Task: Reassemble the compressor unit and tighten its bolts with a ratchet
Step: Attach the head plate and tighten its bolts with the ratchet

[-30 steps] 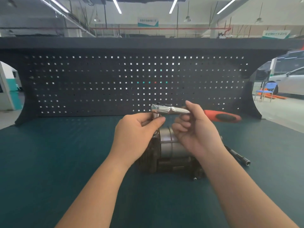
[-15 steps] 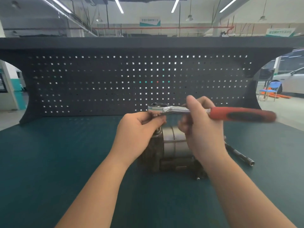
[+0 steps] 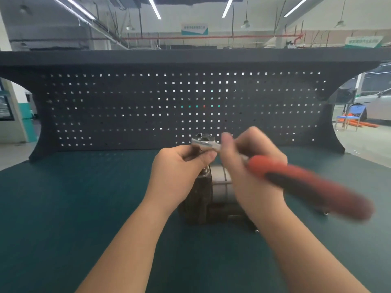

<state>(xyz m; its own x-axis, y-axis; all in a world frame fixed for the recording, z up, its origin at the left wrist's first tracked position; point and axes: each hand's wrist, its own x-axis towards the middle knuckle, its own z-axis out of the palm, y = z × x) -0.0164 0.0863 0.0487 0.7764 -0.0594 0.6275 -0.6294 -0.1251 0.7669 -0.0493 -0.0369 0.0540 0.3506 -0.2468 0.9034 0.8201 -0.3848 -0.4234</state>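
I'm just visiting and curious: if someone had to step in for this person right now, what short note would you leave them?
Left hand: grips the socket end under the ratchet head, steadying it on top of the compressor.
Right hand: grips the ratchet near its metal neck; the red handle points toward the right and is blurred, so it is mid-swing.
Compressor: stands on the green bench mat, between the forearms.
Done: the ratchet is seated on a top bolt.
Left: finish tightening this bolt, then check the others; how tight any are can't be told.
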